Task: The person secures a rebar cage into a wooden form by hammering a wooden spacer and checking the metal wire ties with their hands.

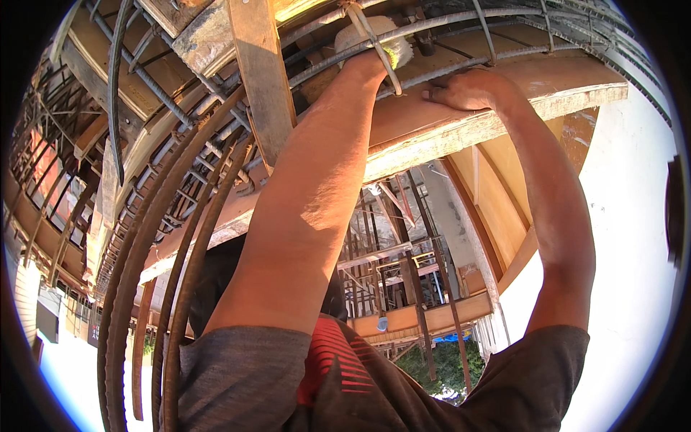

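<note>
left hand (373, 45), pale-covered, reaches among curved rebar (324, 65) beside the curved board (554, 75), grip can't be told; right hand (469, 90) rests unclenched on that board, grasping nothing visible; a hasty pull-back could scrape the left hand on the rebar.

A white, fuzzy-looking bundle (402, 49) with a yellow-green patch, its kind unclear, shows partly hidden behind grey, ribbed, curving steel bars (461, 68); lower in view, a reddish-brown, smooth-faced wooden board (410, 119) curves rightward, its thick, pale, rough edge sunlit.
</note>
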Demonstrator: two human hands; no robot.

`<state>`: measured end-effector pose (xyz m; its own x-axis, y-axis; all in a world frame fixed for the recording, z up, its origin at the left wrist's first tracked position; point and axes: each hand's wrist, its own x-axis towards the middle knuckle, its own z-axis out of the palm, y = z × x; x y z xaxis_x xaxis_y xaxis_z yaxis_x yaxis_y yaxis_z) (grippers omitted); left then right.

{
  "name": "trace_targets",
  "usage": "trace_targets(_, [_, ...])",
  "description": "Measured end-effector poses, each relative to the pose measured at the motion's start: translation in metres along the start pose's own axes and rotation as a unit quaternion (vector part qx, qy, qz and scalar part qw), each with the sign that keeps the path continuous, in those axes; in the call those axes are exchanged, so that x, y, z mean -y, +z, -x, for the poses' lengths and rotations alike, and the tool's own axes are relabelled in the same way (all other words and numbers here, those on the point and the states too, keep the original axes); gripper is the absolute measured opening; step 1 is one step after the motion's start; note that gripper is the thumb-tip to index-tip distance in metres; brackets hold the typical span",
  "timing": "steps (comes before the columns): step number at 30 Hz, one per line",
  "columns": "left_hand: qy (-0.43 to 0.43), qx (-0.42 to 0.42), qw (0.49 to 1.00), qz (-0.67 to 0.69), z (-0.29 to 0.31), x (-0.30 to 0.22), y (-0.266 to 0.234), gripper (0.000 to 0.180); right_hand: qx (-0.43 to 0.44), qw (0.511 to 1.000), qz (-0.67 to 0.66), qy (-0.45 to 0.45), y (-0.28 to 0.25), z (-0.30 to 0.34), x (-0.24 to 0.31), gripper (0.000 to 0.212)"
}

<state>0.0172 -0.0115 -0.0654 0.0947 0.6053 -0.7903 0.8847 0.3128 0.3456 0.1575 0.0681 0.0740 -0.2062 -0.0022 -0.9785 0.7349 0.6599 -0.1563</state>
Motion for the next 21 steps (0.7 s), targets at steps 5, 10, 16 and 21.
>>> trace_targets(5, [0.007,0.011,1.000,-0.008,-0.013,-0.001,-0.001,0.065,-0.003,1.000,0.015,-0.002,-0.002,-0.004,-0.002,0.067])
trace_targets(10, [0.012,0.024,1.000,-0.009,-0.013,-0.007,0.007,0.066,-0.007,1.000,0.010,-0.002,0.006,-0.012,-0.009,0.069])
trace_targets(16, [0.007,0.017,1.000,-0.006,-0.026,0.006,0.006,0.067,-0.035,0.999,-0.012,-0.014,0.007,-0.005,-0.008,0.069])
trace_targets(21, [0.004,0.018,1.000,0.000,-0.031,-0.005,-0.003,0.066,-0.006,1.000,-0.012,-0.004,0.000,0.004,-0.001,0.067])
